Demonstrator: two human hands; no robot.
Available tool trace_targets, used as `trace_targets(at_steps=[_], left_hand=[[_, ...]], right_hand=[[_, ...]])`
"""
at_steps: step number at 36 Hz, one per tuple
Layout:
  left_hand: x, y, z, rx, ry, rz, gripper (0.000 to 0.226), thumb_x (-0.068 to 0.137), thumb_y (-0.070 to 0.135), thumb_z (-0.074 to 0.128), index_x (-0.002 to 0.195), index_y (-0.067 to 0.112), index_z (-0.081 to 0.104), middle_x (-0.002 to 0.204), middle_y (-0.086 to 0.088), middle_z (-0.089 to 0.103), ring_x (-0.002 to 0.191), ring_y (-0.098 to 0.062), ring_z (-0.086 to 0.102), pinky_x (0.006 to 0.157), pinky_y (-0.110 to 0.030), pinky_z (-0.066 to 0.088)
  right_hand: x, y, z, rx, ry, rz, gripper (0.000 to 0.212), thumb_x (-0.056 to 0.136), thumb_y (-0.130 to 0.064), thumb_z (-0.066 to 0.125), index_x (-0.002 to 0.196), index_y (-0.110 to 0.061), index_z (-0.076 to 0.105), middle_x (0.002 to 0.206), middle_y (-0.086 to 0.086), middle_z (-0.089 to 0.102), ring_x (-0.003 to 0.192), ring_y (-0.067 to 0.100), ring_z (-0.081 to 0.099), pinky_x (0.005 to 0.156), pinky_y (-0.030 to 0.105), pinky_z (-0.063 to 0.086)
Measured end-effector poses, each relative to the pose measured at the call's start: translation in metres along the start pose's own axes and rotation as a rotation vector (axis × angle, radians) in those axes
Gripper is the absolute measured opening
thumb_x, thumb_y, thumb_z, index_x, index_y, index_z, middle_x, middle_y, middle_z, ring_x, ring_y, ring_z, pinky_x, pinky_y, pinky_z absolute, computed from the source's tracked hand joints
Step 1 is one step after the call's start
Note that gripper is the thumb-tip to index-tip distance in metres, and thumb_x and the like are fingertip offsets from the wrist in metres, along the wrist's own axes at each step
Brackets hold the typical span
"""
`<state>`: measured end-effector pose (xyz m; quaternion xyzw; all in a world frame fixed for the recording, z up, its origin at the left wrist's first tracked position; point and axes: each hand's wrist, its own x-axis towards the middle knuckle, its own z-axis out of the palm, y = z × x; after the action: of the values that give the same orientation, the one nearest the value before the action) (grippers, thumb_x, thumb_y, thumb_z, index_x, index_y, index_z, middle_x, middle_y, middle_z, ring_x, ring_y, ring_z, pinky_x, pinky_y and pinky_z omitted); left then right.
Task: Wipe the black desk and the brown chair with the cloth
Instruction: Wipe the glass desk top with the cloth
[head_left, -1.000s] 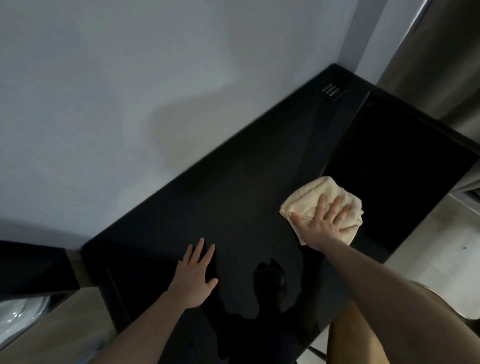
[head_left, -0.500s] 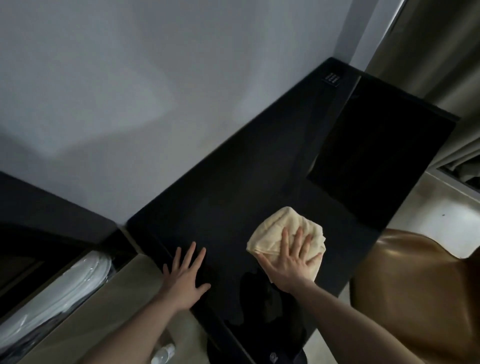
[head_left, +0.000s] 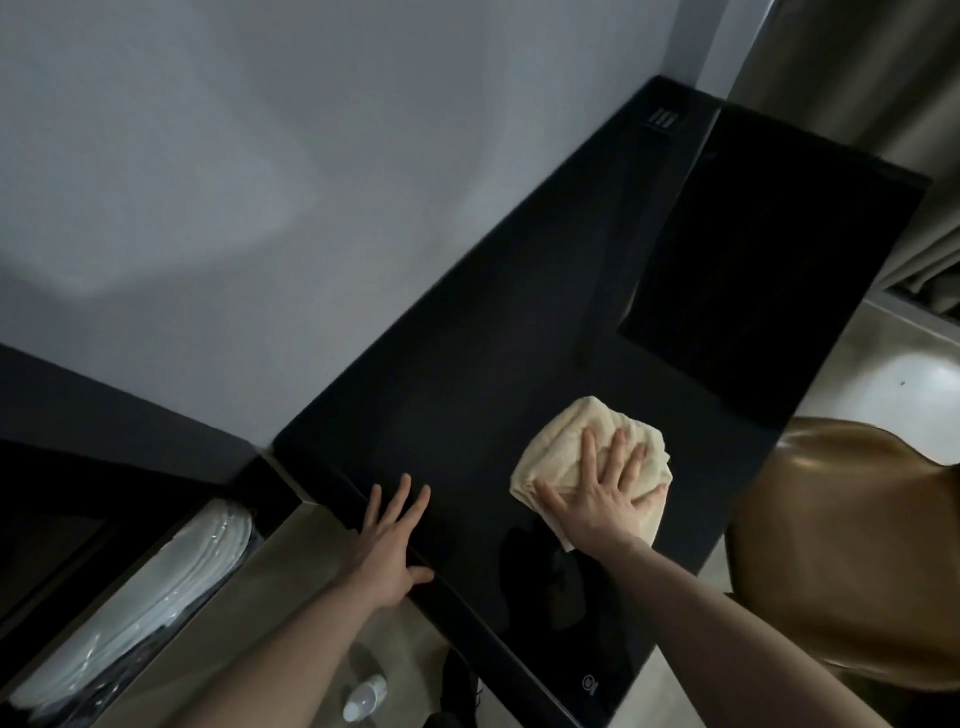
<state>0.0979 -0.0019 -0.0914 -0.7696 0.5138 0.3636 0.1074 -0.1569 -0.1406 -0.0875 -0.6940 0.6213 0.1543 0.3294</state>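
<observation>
A glossy black desk (head_left: 467, 374) runs along a pale wall from lower centre to upper right. A bunched cream cloth (head_left: 563, 436) lies on its near half. My right hand (head_left: 597, 499) presses flat on the cloth with fingers spread. My left hand (head_left: 387, 540) rests flat on the desk's near left edge, fingers straight, holding nothing. The brown chair (head_left: 841, 545) with a shiny leather back stands at the right, beside the desk's front edge.
A matte black pad (head_left: 769, 249) covers the desk's far right part, with a small socket panel (head_left: 662, 118) in the corner. A shelf with white folded items (head_left: 156, 587) sits lower left. A small white bottle (head_left: 363, 696) stands on the floor below. Curtains (head_left: 883, 78) hang upper right.
My right hand has dragged the cloth along the desk from the pad's edge toward the near end. The view swung right and down, bringing the brown chair in.
</observation>
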Motion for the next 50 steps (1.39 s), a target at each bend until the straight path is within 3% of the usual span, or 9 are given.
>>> trace_targets(at_steps=[10, 15, 19, 23, 30, 35, 39, 44, 50], left_hand=[[-0.004, -0.008, -0.011, -0.005, -0.012, 0.064, 0.107, 0.085, 0.038, 0.078, 0.160, 0.040, 0.001, 0.165, 0.016, -0.020, 0.152, -0.024, -0.022, 0.123, -0.051, 0.020], [-0.008, -0.025, -0.027, 0.050, -0.061, 0.152, 0.097, 0.093, 0.014, 0.069, 0.161, 0.036, 0.003, 0.165, 0.017, -0.017, 0.154, -0.019, -0.015, 0.123, -0.038, 0.020], [-0.018, -0.041, -0.027, -0.188, 0.126, 0.130, 0.089, 0.086, -0.010, 0.055, 0.158, 0.032, 0.025, 0.167, 0.015, 0.010, 0.153, -0.015, 0.016, 0.119, -0.029, 0.026], [-0.036, -0.041, -0.021, -0.364, 0.349, 0.092, 0.072, 0.086, -0.011, 0.049, 0.148, 0.023, 0.047, 0.159, 0.009, 0.034, 0.144, -0.016, 0.033, 0.117, -0.030, 0.031], [-0.055, -0.021, 0.015, -0.211, 0.399, 0.440, 0.059, 0.089, 0.011, 0.056, 0.144, 0.031, 0.051, 0.159, 0.011, 0.033, 0.145, -0.011, 0.027, 0.118, -0.027, 0.022], [-0.046, 0.006, 0.030, 0.180, 0.175, 0.484, 0.077, 0.086, 0.066, 0.023, 0.157, 0.050, -0.002, 0.162, 0.014, -0.032, 0.149, -0.016, -0.031, 0.122, -0.048, -0.008], [-0.033, 0.017, 0.035, 0.294, 0.051, 0.374, 0.098, 0.084, 0.080, 0.039, 0.149, 0.050, -0.028, 0.153, 0.008, -0.049, 0.143, -0.029, -0.042, 0.119, -0.059, -0.010], [-0.017, 0.040, 0.045, 0.276, 0.046, 0.271, 0.103, 0.079, 0.092, 0.031, 0.149, 0.047, -0.029, 0.150, 0.006, -0.052, 0.142, -0.034, -0.042, 0.116, -0.060, -0.018], [0.004, 0.065, 0.059, 0.198, 0.128, 0.166, 0.106, 0.073, 0.099, 0.025, 0.159, 0.043, -0.003, 0.164, 0.005, -0.030, 0.151, -0.035, -0.022, 0.118, -0.067, 0.004]], right_hand=[[-0.030, -0.027, 0.051, 0.023, 0.065, -0.012, 0.101, 0.084, -0.092, 0.017, 0.151, -0.037, -0.035, 0.146, 0.002, -0.058, 0.133, 0.028, -0.056, 0.111, 0.070, -0.023], [-0.062, -0.063, 0.089, 0.041, 0.062, -0.013, 0.099, 0.086, -0.090, 0.017, 0.151, -0.037, -0.035, 0.147, 0.002, -0.057, 0.134, 0.029, -0.055, 0.112, 0.071, -0.020], [-0.091, -0.094, 0.117, 0.072, 0.045, -0.018, 0.097, 0.087, -0.088, 0.017, 0.150, -0.037, -0.035, 0.146, 0.003, -0.058, 0.134, 0.029, -0.055, 0.111, 0.072, -0.020], [-0.110, -0.115, 0.136, 0.114, 0.007, -0.047, 0.097, 0.086, -0.088, 0.019, 0.150, -0.039, -0.035, 0.147, 0.001, -0.058, 0.133, 0.028, -0.056, 0.111, 0.070, -0.023], [-0.119, -0.097, 0.113, 0.231, 0.120, -0.070, 0.080, 0.099, -0.062, 0.033, 0.157, -0.042, -0.018, 0.163, -0.007, -0.034, 0.151, 0.019, -0.030, 0.125, 0.054, -0.005], [-0.119, -0.049, 0.088, 0.297, 0.260, 0.030, 0.072, 0.102, -0.048, 0.038, 0.160, -0.041, -0.003, 0.169, -0.006, -0.013, 0.156, 0.023, -0.009, 0.126, 0.046, 0.006], [-0.105, 0.002, 0.069, 0.221, 0.237, 0.070, 0.074, 0.102, -0.055, 0.038, 0.162, -0.039, -0.002, 0.170, -0.003, -0.015, 0.156, 0.026, -0.012, 0.126, 0.051, 0.004], [-0.076, 0.061, 0.041, 0.092, 0.165, 0.043, 0.077, 0.103, -0.054, 0.038, 0.161, -0.035, -0.009, 0.169, 0.000, -0.020, 0.155, 0.030, -0.018, 0.126, 0.054, 0.003], [-0.027, 0.112, 0.001, -0.095, 0.081, -0.102, 0.077, 0.101, -0.063, 0.029, 0.160, -0.036, -0.013, 0.164, -0.001, -0.030, 0.151, 0.030, -0.028, 0.123, 0.058, -0.010]])
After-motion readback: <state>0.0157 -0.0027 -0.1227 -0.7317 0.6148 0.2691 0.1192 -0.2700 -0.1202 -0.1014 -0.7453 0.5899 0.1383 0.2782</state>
